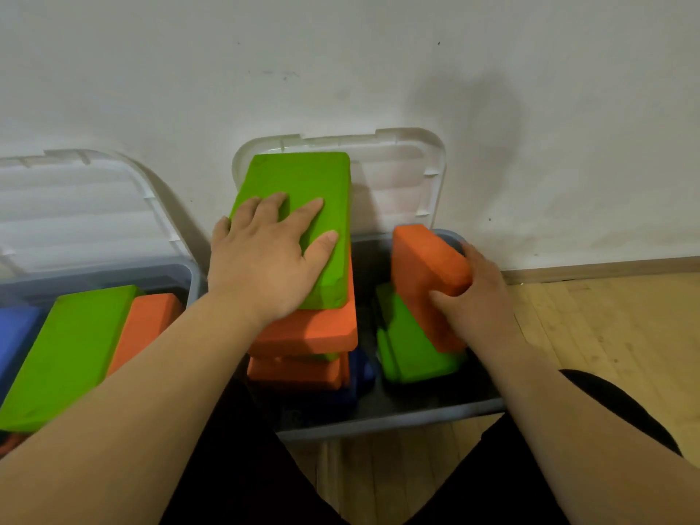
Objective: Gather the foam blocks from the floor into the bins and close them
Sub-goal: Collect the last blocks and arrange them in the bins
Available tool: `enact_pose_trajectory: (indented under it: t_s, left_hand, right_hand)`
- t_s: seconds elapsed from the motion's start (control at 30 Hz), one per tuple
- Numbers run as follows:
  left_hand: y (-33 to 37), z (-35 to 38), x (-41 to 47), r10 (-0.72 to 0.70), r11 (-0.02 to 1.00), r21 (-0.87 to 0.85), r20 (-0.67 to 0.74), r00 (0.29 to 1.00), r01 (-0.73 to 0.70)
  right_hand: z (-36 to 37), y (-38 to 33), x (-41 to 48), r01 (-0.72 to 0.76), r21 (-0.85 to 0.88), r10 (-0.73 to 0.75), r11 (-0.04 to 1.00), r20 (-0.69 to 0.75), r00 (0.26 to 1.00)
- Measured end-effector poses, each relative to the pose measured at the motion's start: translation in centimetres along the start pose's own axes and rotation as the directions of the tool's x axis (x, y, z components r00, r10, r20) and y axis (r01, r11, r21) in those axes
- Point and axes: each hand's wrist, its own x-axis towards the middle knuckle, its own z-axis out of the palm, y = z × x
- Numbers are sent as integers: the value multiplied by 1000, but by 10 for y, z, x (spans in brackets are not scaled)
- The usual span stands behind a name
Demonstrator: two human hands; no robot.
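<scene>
Head view cuts the left bin (113,274) off at the frame's edge, so only part of its blue, green and orange load shows. The left forearm (159,373) hides the middle bin's (397,418) front-left corner, and a blue block (360,373) at its bottom is mostly buried (dark, hard to read). All blocks are matte, round-cornered foam.

The left hand (265,255) lies flat, fingers spread and straight, pressing the top green block (303,176), which caps two orange slabs (314,331) in the bin's left half. The right hand (473,297) curls thumb and fingers around the tilted orange block (424,259) by the right wall, and that block leans on a lower green block (409,346). A translucent ribbed lid (401,176) stands open behind.
</scene>
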Motion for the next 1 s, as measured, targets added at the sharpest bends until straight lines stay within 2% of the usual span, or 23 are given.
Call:
enact_pose_trajectory:
  t_s: [0.13, 0.27, 0.43, 0.57, 0.67, 0.8, 0.9, 1.0]
  left_hand:
    - [-4, 1, -1, -1, 1000, -4, -18, 1000, 0]
    - [-6, 1, -2, -7, 1000, -19, -35, 999, 6]
    - [-3, 2, -2, -5, 1000, -23, -49, 999, 4]
    - [1, 3, -3, -5, 1000, -16, -63, 998, 4]
    - [3, 2, -3, 0, 1000, -10, -70, 998, 0]
    - [6, -4, -3, 3, 1000, -5, -28, 1000, -3]
    - [10, -12, 3, 66, 997, -52, 17, 998, -66]
    - [13, -21, 12, 118, 988, -105, 30, 993, -115]
  right_hand:
    - [-10, 3, 4, 13, -103, -22, 995, -83, 996]
    - [-7, 14, 1, -32, -176, 30, 984, -16, 999]
    - [3, 18, -16, -76, -84, 82, 994, 78, 994]
    - [-16, -2, -10, -67, 38, 68, 997, -52, 996]
    - [-33, -35, -14, 11, 120, 1, 993, -98, 995]
    - [-49, -66, -20, 95, 93, -89, 991, -62, 994]
    - [-72, -89, -11, 151, 72, -148, 986, -49, 988]
    - [-96, -116, -3, 303, 6, -302, 953, -72, 951]
